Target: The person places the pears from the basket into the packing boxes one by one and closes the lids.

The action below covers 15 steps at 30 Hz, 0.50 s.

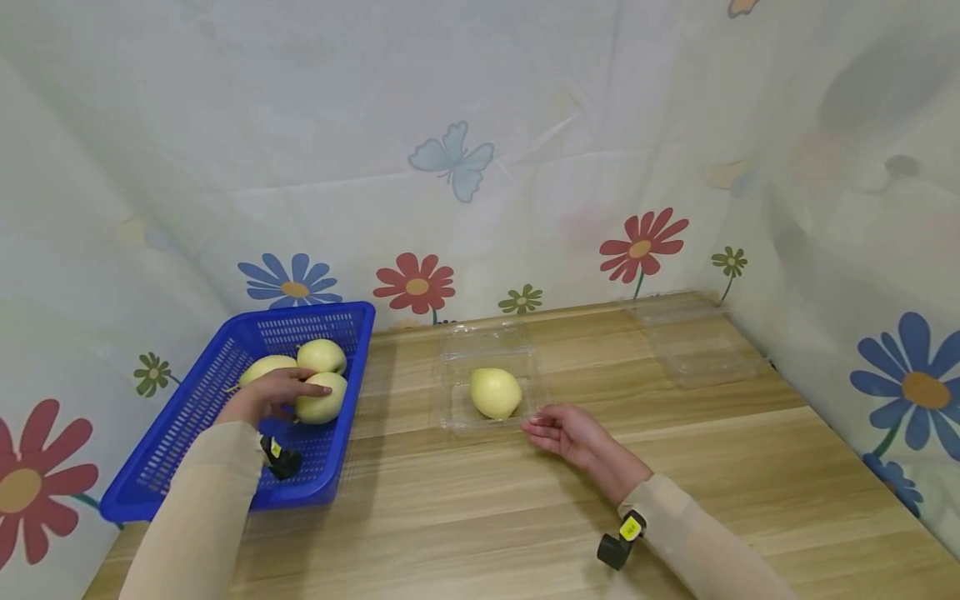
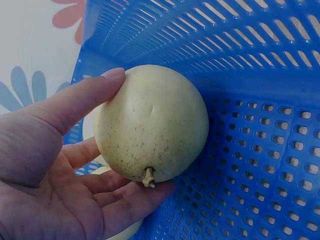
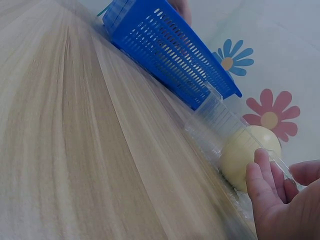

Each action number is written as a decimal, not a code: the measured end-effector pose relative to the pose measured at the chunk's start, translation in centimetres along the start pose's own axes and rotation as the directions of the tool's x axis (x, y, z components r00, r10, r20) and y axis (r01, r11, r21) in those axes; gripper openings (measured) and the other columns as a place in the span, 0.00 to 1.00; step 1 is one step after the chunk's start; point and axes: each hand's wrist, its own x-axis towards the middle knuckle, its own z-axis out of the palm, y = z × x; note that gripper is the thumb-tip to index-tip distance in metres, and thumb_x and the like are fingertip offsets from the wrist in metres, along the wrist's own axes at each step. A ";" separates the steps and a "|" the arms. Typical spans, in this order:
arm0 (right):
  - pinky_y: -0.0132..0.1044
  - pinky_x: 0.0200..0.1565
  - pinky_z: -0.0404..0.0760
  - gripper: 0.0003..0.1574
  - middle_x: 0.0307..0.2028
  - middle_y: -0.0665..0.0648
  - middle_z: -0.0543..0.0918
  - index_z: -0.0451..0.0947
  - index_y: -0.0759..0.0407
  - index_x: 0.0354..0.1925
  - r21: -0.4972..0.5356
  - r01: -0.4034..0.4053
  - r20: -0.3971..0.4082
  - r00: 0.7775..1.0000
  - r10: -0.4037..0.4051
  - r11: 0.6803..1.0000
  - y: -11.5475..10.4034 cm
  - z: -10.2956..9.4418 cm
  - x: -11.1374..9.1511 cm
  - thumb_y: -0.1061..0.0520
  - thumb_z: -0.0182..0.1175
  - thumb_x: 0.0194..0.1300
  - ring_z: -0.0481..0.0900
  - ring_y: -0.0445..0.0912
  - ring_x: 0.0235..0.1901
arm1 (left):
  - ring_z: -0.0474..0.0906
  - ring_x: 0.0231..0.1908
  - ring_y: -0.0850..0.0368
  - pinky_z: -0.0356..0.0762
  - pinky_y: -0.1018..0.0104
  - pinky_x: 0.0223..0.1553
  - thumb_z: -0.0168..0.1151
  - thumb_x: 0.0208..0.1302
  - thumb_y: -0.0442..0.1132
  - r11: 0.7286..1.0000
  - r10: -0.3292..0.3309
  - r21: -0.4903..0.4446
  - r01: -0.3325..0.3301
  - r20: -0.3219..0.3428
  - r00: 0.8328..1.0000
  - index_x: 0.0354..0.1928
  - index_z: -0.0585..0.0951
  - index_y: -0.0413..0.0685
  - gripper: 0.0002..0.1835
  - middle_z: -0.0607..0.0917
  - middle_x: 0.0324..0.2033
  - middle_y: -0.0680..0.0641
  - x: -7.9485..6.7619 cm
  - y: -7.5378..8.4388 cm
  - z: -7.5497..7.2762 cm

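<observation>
In the blue basket (image 1: pixel 347 442), my left hand (image 1: pixel 273 393) grips a pale yellow pear (image 2: pixel 152 122), thumb on one side and fingers beneath it. The pear's stem points toward the wrist camera. Two more pears lie beside it, one of them a pear (image 1: pixel 321 356) farther back. My right hand (image 1: pixel 567 433) pinches the near right corner of an open clear plastic box (image 1: pixel 459 408), thumb and fingers on either side of its rim. Inside that box rests a single pear (image 1: pixel 496 393).
A second clear plastic box (image 1: pixel 701 346) stands at the back right of the wooden table (image 1: pixel 465 517). Behind the table hangs a pale cloth (image 1: pixel 337 167) printed with flowers and a butterfly.
</observation>
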 end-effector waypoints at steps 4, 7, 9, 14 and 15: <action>0.29 0.41 0.88 0.17 0.26 0.50 0.85 0.76 0.60 0.34 0.000 0.001 -0.004 1.000 -0.001 1.000 0.0 0.0 0.0 0.65 0.42 0.78 0.89 0.38 0.32 | 0.53 0.73 0.21 0.73 0.34 0.67 0.59 0.72 0.50 1.000 -0.004 -0.001 0.004 0.003 1.000 0.78 0.42 0.27 0.50 0.51 0.74 0.21 -0.1 0.0 0.0; 0.28 0.40 0.88 0.16 0.26 0.49 0.84 0.75 0.60 0.35 0.003 0.002 -0.008 1.000 -0.002 1.000 0.1 -0.1 0.1 0.65 0.42 0.78 0.89 0.38 0.32 | 0.56 0.72 0.21 0.78 0.38 0.63 0.60 0.72 0.50 1.000 -0.004 0.004 0.004 0.002 1.000 0.78 0.43 0.27 0.51 0.53 0.73 0.22 -0.1 -0.1 0.0; 0.28 0.40 0.88 0.16 0.26 0.49 0.84 0.75 0.60 0.36 0.004 0.003 -0.011 1.000 -0.003 1.000 0.1 -0.1 0.1 0.65 0.42 0.78 0.89 0.38 0.32 | 0.58 0.71 0.22 0.80 0.39 0.61 0.60 0.72 0.50 1.000 -0.001 0.007 0.001 0.001 1.000 0.78 0.43 0.27 0.50 0.54 0.73 0.22 -0.1 -0.2 0.0; 0.28 0.39 0.88 0.16 0.26 0.49 0.84 0.75 0.60 0.35 0.006 0.002 -0.016 1.000 -0.002 1.000 0.2 -0.1 0.2 0.65 0.42 0.78 0.89 0.38 0.32 | 0.61 0.69 0.23 0.83 0.41 0.59 0.61 0.71 0.51 1.000 0.005 0.010 -0.005 -0.004 1.000 0.78 0.46 0.28 0.50 0.57 0.71 0.22 -0.2 -0.2 -0.1; 0.29 0.39 0.88 0.16 0.26 0.49 0.84 0.75 0.60 0.35 0.006 0.002 -0.017 1.000 -0.002 1.000 0.2 -0.1 0.2 0.65 0.42 0.78 0.89 0.38 0.32 | 0.62 0.69 0.23 0.83 0.41 0.59 0.62 0.70 0.51 1.000 0.003 0.012 -0.003 -0.007 1.000 0.77 0.47 0.28 0.49 0.58 0.71 0.23 -0.2 -0.2 -0.1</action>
